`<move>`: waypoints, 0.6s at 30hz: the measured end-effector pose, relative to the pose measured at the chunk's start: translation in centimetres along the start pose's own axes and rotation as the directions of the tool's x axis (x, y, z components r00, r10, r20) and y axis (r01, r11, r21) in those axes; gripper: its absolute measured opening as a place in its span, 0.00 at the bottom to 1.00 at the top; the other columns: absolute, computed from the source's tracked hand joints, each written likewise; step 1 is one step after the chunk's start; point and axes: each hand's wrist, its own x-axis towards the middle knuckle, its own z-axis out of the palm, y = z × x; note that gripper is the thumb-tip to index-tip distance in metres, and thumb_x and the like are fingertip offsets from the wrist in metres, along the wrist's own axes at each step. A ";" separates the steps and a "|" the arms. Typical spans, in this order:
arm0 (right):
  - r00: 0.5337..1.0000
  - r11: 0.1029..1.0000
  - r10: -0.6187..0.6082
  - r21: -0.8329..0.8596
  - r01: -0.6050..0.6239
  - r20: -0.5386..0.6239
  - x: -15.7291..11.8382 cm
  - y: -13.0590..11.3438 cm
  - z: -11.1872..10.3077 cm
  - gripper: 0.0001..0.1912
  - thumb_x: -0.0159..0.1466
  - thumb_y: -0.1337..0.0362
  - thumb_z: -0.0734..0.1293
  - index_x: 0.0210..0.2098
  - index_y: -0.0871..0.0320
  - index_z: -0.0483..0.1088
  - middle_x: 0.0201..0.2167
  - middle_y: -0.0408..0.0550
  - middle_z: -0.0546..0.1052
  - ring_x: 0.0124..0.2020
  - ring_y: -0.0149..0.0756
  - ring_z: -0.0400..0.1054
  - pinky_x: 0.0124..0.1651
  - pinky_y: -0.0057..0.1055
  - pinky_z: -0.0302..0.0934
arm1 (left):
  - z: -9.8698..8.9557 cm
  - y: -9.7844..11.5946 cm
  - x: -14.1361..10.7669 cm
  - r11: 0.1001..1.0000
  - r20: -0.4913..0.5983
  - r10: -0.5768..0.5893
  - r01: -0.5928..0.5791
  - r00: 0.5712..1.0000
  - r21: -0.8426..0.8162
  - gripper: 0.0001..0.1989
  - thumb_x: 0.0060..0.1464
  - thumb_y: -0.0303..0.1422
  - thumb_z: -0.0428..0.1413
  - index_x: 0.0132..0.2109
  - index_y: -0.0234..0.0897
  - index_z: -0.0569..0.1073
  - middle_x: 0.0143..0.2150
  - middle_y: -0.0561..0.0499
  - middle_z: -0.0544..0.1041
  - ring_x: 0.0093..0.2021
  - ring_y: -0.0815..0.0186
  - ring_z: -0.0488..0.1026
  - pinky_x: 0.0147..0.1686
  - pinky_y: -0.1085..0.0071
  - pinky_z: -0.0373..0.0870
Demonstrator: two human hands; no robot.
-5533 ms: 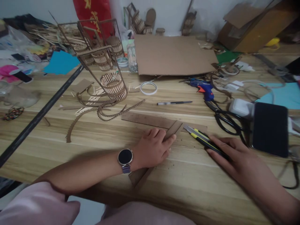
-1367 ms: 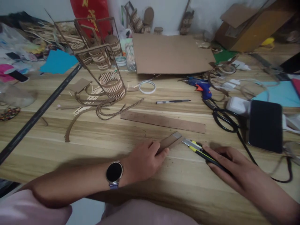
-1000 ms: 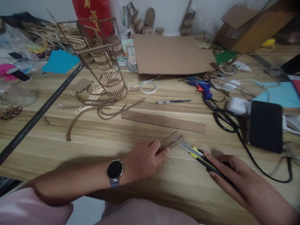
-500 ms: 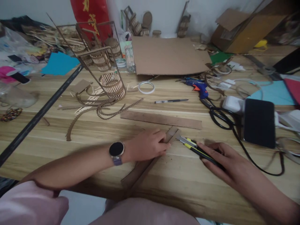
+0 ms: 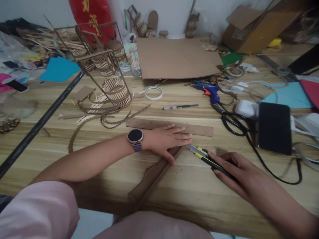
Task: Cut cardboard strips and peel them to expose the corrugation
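My left hand (image 5: 166, 139) lies flat with fingers spread over the far end of some narrow brown cardboard strips (image 5: 156, 176), which slant toward the table's front edge. Its fingers hide that end of the strips. In my right hand (image 5: 236, 172) is a yellow and black utility knife (image 5: 205, 157), its blade out and its tip close to my left fingertips. Just beyond my left hand, a wider flat cardboard strip (image 5: 201, 130) lies crosswise, partly covered by the fingers.
A pen (image 5: 180, 107), a tape roll (image 5: 153, 93) and a blue glue gun (image 5: 208, 90) lie farther back. A slatted basket (image 5: 116, 93) stands left of them near curled corrugated strips (image 5: 112, 122). A dark phone-like device (image 5: 274, 127) and cables are at right; a cardboard sheet (image 5: 179, 58) is behind.
My left hand has gone from gripping the strips with bent fingers to lying spread over their far end, a little farther forward. The knife stays almost in place in my right hand.
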 end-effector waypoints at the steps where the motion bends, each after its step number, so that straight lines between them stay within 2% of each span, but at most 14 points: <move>1: 1.000 1.000 -0.003 -0.005 0.003 0.000 0.0 0.0 0.0 0.26 0.73 0.53 0.60 0.66 0.52 0.70 0.42 0.54 0.77 0.41 0.41 0.78 0.41 0.35 0.75 | 0.0 0.0 0.0 1.000 0.002 -0.002 0.002 1.000 -0.003 0.46 0.59 0.52 0.62 0.75 0.40 0.54 0.78 0.45 0.52 0.79 0.50 0.39 0.74 0.48 0.39; 6: 1.000 0.999 0.024 -0.024 -0.023 0.016 -0.2 -0.3 0.1 0.26 0.73 0.52 0.60 0.65 0.55 0.70 0.45 0.56 0.78 0.43 0.43 0.79 0.42 0.35 0.75 | 0.1 -0.1 0.0 1.000 -0.015 0.009 -0.009 1.000 0.005 0.46 0.59 0.53 0.62 0.75 0.40 0.55 0.78 0.45 0.52 0.78 0.50 0.40 0.74 0.49 0.40; 12: 0.996 0.998 0.067 -0.007 -0.066 0.055 -0.4 -0.5 -0.2 0.26 0.73 0.52 0.60 0.65 0.53 0.71 0.44 0.54 0.78 0.42 0.42 0.79 0.43 0.35 0.75 | 0.5 -0.6 0.2 0.999 -0.053 0.034 -0.034 0.998 0.011 0.49 0.56 0.54 0.64 0.75 0.37 0.56 0.77 0.41 0.54 0.78 0.48 0.44 0.74 0.48 0.43; 18: 0.999 0.998 0.024 -0.060 -0.023 0.028 -0.6 -0.6 -0.1 0.26 0.73 0.52 0.59 0.66 0.55 0.70 0.44 0.55 0.78 0.41 0.41 0.79 0.39 0.33 0.75 | 0.4 -0.7 0.3 0.999 -0.015 0.034 -0.034 0.999 -0.004 0.46 0.59 0.50 0.62 0.75 0.36 0.54 0.77 0.43 0.53 0.79 0.51 0.40 0.75 0.52 0.38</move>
